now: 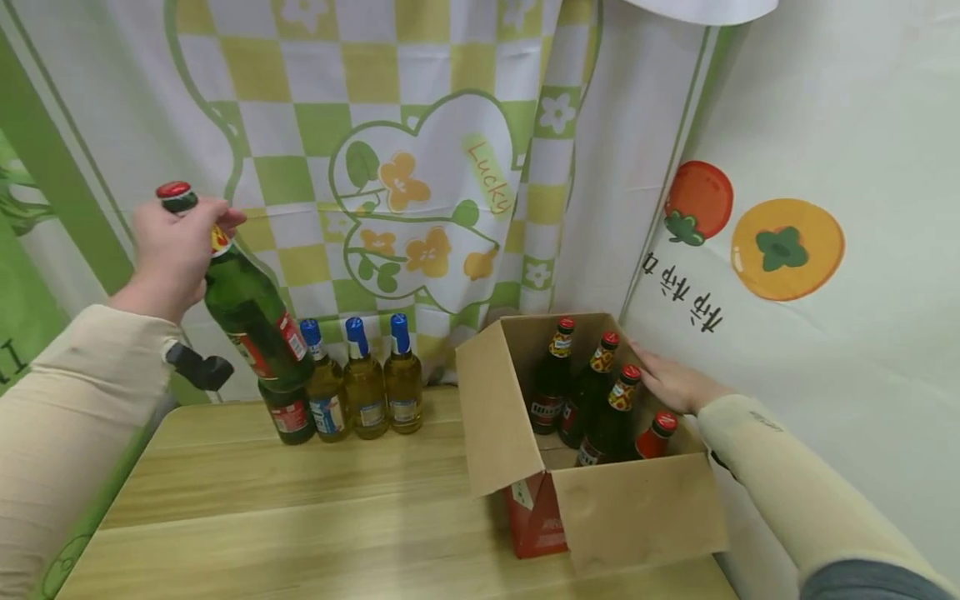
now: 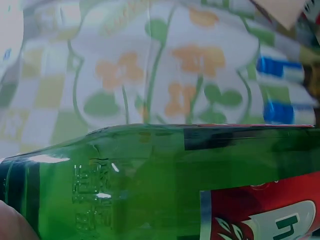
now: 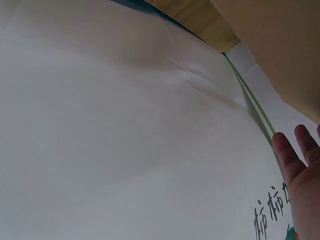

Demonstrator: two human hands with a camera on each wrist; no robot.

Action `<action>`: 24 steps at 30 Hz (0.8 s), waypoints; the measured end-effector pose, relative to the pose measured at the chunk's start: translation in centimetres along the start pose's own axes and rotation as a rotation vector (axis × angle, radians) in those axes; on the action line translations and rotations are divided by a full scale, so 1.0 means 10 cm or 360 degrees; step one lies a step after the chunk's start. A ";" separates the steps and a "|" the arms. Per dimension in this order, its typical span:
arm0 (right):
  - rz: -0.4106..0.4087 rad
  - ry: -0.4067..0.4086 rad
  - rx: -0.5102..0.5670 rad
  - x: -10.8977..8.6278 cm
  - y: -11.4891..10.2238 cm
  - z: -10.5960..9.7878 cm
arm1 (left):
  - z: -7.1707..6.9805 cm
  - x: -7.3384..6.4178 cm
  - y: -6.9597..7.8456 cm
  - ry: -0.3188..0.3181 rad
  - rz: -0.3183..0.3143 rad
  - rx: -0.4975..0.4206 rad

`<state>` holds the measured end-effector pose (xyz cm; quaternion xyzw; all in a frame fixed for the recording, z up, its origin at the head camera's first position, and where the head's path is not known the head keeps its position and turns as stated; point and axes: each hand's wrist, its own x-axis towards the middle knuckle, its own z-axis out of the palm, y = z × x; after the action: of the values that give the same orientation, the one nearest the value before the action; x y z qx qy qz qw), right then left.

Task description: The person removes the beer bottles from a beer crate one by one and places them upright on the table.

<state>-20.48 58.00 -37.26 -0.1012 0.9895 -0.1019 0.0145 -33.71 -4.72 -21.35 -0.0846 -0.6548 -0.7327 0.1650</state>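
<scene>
My left hand [image 1: 176,250] grips a green beer bottle [image 1: 251,304] by its neck, holding it tilted in the air. Its red cap pokes out above the hand, and a red label [image 2: 265,210] shows in the left wrist view. Behind its base stands another green bottle [image 1: 291,419], upper part hidden. On the right, an open cardboard box [image 1: 498,400] holds several green bottles [image 1: 553,375] with red caps. My right hand [image 1: 678,383] lies at the box's far right side, partly hidden by it; the right wrist view shows its fingers [image 3: 286,152] extended beside a cardboard flap [image 3: 280,50].
Three clear bottles [image 1: 365,396] with blue foil tops stand in a row at the back of the wooden table [image 1: 315,517]. A checked curtain [image 1: 315,125] hangs behind. A white printed cloth [image 1: 847,375] covers the right side, close to the box.
</scene>
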 end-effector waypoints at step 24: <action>0.0073 0.0002 0.0034 0.02 0.01 0.04 | -0.85 0.30 -1.31 0.0486 -0.0571 0.0083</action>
<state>-20.68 58.00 -37.68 -0.0783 0.9904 -0.1123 0.0172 -40.36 -12.32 -33.67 0.1493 -0.6454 -0.7375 0.1315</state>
